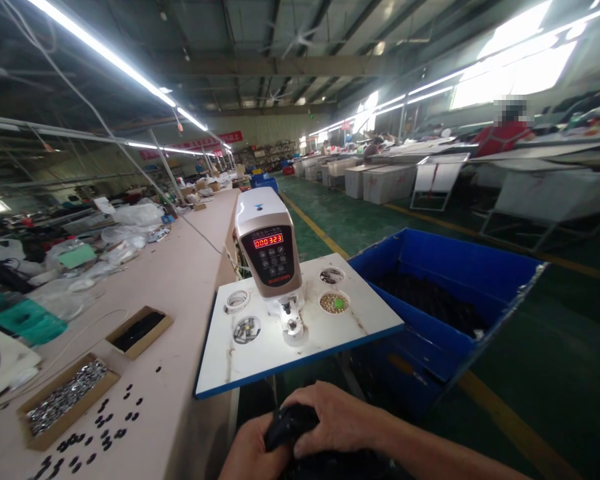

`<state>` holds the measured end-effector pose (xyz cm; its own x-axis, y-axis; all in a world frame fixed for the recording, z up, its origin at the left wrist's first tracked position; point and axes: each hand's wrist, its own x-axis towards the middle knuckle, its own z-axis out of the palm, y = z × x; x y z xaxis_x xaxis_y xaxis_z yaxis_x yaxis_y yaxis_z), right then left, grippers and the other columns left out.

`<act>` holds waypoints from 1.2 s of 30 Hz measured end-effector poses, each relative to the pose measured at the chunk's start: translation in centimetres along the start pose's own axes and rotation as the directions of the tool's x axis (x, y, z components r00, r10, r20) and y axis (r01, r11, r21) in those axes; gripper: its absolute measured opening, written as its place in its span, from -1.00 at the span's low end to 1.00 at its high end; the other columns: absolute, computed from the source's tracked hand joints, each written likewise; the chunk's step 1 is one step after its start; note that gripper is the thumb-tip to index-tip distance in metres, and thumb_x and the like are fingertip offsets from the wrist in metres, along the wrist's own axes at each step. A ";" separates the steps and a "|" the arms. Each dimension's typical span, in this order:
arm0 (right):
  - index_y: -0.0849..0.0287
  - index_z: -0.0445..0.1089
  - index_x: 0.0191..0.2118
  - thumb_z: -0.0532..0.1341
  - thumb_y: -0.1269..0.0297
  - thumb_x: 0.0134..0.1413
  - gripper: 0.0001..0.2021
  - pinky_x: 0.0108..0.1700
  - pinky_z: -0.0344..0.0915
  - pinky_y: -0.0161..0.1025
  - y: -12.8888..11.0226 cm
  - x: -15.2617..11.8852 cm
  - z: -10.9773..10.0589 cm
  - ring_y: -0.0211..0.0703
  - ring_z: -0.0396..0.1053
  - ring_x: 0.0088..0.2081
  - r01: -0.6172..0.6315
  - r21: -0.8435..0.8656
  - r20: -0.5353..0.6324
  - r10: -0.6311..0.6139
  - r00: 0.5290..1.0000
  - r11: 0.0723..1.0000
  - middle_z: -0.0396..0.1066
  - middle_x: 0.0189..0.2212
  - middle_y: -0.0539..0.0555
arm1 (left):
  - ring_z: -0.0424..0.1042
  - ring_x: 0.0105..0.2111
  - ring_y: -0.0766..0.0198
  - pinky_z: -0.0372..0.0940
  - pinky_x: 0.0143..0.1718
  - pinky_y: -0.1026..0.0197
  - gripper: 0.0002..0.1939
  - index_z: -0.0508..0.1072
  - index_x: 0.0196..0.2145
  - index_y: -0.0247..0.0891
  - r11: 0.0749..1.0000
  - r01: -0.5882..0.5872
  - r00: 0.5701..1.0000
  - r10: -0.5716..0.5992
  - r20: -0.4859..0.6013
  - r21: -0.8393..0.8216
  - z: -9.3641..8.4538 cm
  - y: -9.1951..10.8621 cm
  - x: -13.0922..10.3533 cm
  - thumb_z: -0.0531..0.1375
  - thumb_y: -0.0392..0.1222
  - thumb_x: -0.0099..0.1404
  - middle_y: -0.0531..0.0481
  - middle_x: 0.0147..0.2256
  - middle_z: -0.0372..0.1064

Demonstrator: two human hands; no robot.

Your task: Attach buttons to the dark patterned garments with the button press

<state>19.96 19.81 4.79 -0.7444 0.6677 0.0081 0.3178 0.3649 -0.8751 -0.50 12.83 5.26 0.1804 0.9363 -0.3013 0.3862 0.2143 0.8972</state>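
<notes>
My left hand (255,448) and my right hand (337,415) are close together at the bottom centre, both closed on a bunched, shiny black item (291,427). It looks like cloth, but its exact kind cannot be made out. More dark material hangs below, partly hidden by my right forearm. Just beyond my hands stands a white button-fastening machine (265,207) with a red lit display and a small metal press head. Its white tabletop (275,360) has round cups sunk into it. The cups hold small metal parts (247,329) and gold-coloured pieces (330,304).
At left, a long table (180,320) carries a box of silver metal rings (67,393), a box of black parts (140,331) and scattered black discs (105,433). A large blue bin (465,267) with dark goods stands right. A person in red (503,137) is farther back.
</notes>
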 end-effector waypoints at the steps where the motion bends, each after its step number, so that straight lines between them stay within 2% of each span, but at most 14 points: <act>1: 0.08 0.57 -0.05 0.46 0.20 -0.12 -0.58 -0.20 0.28 -0.34 0.4 0.1 -0.1 -0.10 0.49 -0.21 -0.044 0.002 -0.004 0.044 0.999 0.999 0.58 -0.25 -0.03 | 0.38 -0.34 0.21 0.20 -0.34 0.30 -0.83 0.54 -0.41 -0.35 0.999 -0.025 1.000 0.024 0.015 0.037 -0.2 0.1 0.9 0.24 -0.17 0.18 0.07 -0.43 0.44; 5: 0.18 0.57 -0.28 0.36 0.30 -0.05 -0.84 -0.38 0.17 -0.39 1.7 1.1 -1.0 -0.19 0.42 -0.36 -0.169 0.016 -0.051 0.169 0.984 0.986 0.50 -0.44 -0.06 | 0.24 -0.42 0.29 0.05 -0.42 0.29 -0.85 0.41 -0.49 -0.31 0.976 -0.053 0.998 0.057 -0.011 0.210 -0.8 0.3 3.3 0.20 -0.18 0.16 0.09 -0.49 0.31; 9: 0.19 0.54 -0.31 0.31 0.34 -0.04 -0.88 -0.39 0.14 -0.39 2.2 1.6 -1.3 -0.24 0.36 -0.39 -0.198 0.083 -0.104 0.206 0.973 0.977 0.48 -0.45 -0.06 | 0.23 -0.41 0.28 0.03 -0.40 0.27 -0.83 0.38 -0.51 -0.30 0.963 -0.056 0.997 0.066 -0.030 0.263 -1.2 0.3 5.0 0.20 -0.15 0.15 0.08 -0.48 0.29; 12: 0.21 0.52 -0.33 0.32 0.29 -0.04 -0.87 -0.42 0.13 -0.38 2.7 1.7 -1.2 -0.26 0.30 -0.43 -0.248 0.157 -0.071 0.261 0.963 0.956 0.43 -0.49 -0.07 | 0.18 -0.43 0.31 0.01 -0.42 0.27 -0.84 0.39 -0.49 -0.30 0.978 -0.034 0.999 0.033 0.010 0.207 -1.5 0.4 6.0 0.22 -0.16 0.13 0.10 -0.50 0.23; 15: 0.22 0.50 -0.35 0.36 0.18 -0.05 -0.80 -0.45 0.11 -0.38 3.1 1.9 -1.7 -0.28 0.26 -0.48 -0.302 0.186 -0.026 0.312 0.950 0.935 0.37 -0.55 -0.09 | 0.10 -0.47 0.35 -0.03 -0.45 0.27 -0.82 0.41 -0.45 -0.31 0.993 -0.002 0.995 -0.009 0.097 0.117 -1.9 0.6 7.0 0.25 -0.12 0.13 0.12 -0.52 0.17; 18: 0.22 0.52 -0.33 0.39 0.13 -0.08 -0.75 -0.44 0.12 -0.38 3.4 2.3 -2.7 -0.26 0.27 -0.46 -0.270 0.194 -0.014 0.278 0.961 0.943 0.39 -0.53 -0.09 | 0.07 -0.49 0.36 -0.06 -0.47 0.27 -0.76 0.43 -0.42 -0.32 0.999 0.049 0.983 -0.052 0.175 0.022 -2.3 1.0 7.9 0.28 -0.06 0.12 0.13 -0.53 0.15; 22: 0.22 0.50 -0.39 0.34 0.25 -0.05 -0.86 -0.46 0.07 -0.38 3.8 3.2 -4.0 -0.28 0.24 -0.48 -0.251 0.128 -0.039 0.258 0.965 0.959 0.33 -0.57 -0.10 | 0.03 -0.51 0.38 -0.11 -0.50 0.27 -0.72 0.40 -0.43 -0.31 0.998 0.066 0.979 -0.067 0.191 0.013 -2.6 1.8 9.0 0.30 -0.02 0.12 0.14 -0.55 0.10; 27: 0.22 0.49 -0.39 0.31 0.35 -0.08 -0.92 -0.44 0.07 -0.38 3.7 3.9 -5.2 -0.29 0.23 -0.45 -0.181 0.083 0.012 0.180 0.984 0.980 0.33 -0.55 -0.11 | -0.01 -0.50 0.40 -0.12 -0.48 0.27 -0.69 0.37 -0.45 -0.31 0.999 0.011 0.959 0.003 0.282 -0.049 -2.9 2.3 8.9 0.31 -0.01 0.13 0.14 -0.54 0.07; 32: 0.22 0.49 -0.34 0.31 0.28 -0.09 -0.85 -0.46 0.05 -0.39 3.3 3.7 -5.7 -0.29 0.20 -0.46 -0.277 0.225 0.092 0.263 0.960 0.934 0.28 -0.55 -0.11 | 0.05 -0.50 0.40 -0.07 -0.45 0.28 -0.63 0.49 -0.37 -0.37 0.976 0.041 0.955 0.024 0.296 -0.213 -3.0 1.2 9.0 0.37 0.04 0.13 0.12 -0.53 0.17; 36: 0.24 0.50 -0.29 0.30 0.03 0.02 -0.67 -0.40 0.13 -0.37 3.4 3.7 -5.5 -0.25 0.25 -0.41 -0.232 0.334 0.048 0.229 0.972 0.914 0.33 -0.50 -0.06 | 0.22 -0.48 0.37 0.06 -0.39 0.28 -0.60 0.55 -0.28 -0.37 0.942 0.078 0.965 0.011 0.263 -0.325 -2.7 0.4 9.5 0.41 0.05 0.11 0.07 -0.48 0.37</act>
<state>21.52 27.10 4.48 -0.6794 0.7013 -0.2159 0.2667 -0.0381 -0.9630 -1.05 22.60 3.65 0.4160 0.8327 -0.3655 0.0839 0.3651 0.9272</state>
